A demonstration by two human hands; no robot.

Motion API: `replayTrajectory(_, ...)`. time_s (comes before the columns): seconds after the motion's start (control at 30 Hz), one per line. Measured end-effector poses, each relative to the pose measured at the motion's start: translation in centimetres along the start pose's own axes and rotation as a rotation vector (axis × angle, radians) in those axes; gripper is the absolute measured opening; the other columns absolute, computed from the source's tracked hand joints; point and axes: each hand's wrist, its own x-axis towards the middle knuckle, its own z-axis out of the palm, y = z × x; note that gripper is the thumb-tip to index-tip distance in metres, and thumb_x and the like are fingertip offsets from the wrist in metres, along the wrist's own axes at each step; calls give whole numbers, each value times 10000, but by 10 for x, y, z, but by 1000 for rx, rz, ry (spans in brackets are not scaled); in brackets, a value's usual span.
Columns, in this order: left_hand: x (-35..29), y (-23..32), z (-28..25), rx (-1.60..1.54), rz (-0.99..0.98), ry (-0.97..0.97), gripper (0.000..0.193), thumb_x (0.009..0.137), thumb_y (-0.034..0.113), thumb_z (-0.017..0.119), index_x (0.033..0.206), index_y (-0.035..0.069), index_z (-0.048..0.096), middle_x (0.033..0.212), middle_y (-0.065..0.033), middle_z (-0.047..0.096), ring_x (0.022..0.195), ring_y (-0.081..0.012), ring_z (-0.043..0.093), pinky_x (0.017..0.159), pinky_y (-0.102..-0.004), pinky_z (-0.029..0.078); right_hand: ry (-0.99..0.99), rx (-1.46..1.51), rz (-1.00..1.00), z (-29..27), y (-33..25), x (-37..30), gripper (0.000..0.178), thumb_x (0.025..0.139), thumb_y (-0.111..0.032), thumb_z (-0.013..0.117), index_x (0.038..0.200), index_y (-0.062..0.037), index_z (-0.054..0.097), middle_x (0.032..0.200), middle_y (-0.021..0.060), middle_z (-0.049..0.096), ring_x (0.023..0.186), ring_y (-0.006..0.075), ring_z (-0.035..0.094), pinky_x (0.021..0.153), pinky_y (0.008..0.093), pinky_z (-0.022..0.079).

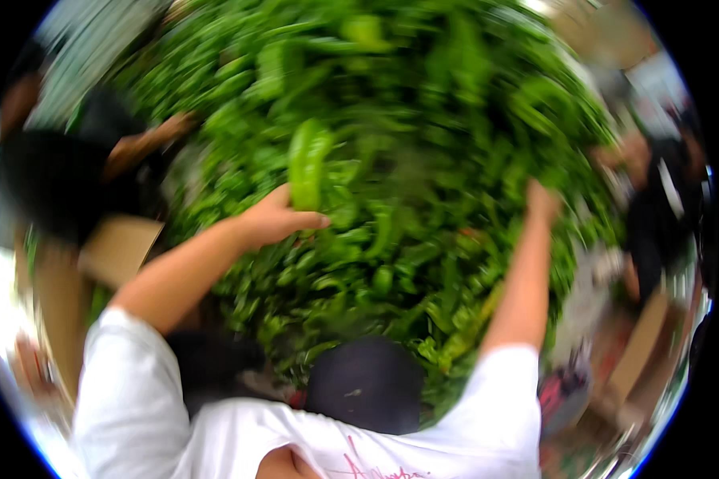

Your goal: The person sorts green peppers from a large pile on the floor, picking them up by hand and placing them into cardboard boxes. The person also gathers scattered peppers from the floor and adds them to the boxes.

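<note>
A large heap of long green peppers point(351, 255) spreads out in front of me. My left hand point(273, 217) is closed around a light green pepper point(310, 164), which stands nearly upright above the thumb; a second pepper may lie against it. Over on the right side of the heap, my right hand point(542, 201) reaches down among the peppers. Motion smears its fingers, and I cannot make out whether it holds anything.
An open cardboard box point(121, 246) stands at the left and another cardboard box point(641, 343) at the lower right. A person in dark clothes point(64, 180) reaches toward the heap from the left; another person point(661, 203) is at the right edge. My dark-clad knee point(365, 383) is close to the heap.
</note>
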Motion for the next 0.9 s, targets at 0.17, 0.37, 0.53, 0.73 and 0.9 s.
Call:
replayTrajectory(0.17, -165, -54, -103, 448, 250, 362, 751, 688, 137, 731, 1333, 42, 359, 1078, -105, 568, 1017, -203, 535, 902, -347, 437, -47, 952, -187, -49, 33, -127, 508, 835, -170, 613, 1254, 52, 432, 1146, 206, 559, 963, 314, 581, 811, 422, 517)
replayTrajectory(0.37, -395, -136, -132, 479, 82, 996, 733, 686, 61, 718, 1338, 32, 385, 1186, -73, 520, 1069, -160, 473, 953, -325, 385, -987, 1266, -215, -70, -61, -259, 569, 878, -132, 498, 1411, -47, 320, 1296, 192, 494, 1148, 302, 523, 957, 395, 429)
replayTrajectory(0.53, -501, -169, -89, 715, -486, 647, 900, 648, 69, 755, 1422, 88, 295, 1337, -180, 459, 1252, -292, 427, 1042, -384, 337, -1539, 1288, -356, -70, -190, -474, 543, 846, -96, 538, 1347, -23, 342, 1176, 186, 525, 1009, 299, 585, 855, 388, 502)
replayTrajectory(0.73, -533, -231, -92, 506, -251, 982, 788, 779, 242, 715, 1414, 36, 296, 1423, -193, 359, 1319, -318, 341, 1084, -379, 288, -1866, 374, -411, -73, -179, -679, 611, 835, -135, 615, 1343, -26, 293, 1243, 187, 428, 1076, 280, 517, 942, 384, 431)
replayTrajectory(0.9, -445, -261, -133, 524, -590, 1266, 884, 811, 590, 563, 1436, 48, 249, 1433, -277, 275, 1324, -413, 291, 1069, -482, 278, -1964, 270, -802, -80, -185, -640, 612, 853, -141, 587, 1377, 7, 308, 1368, 215, 378, 1180, 261, 484, 942, 354, 433)
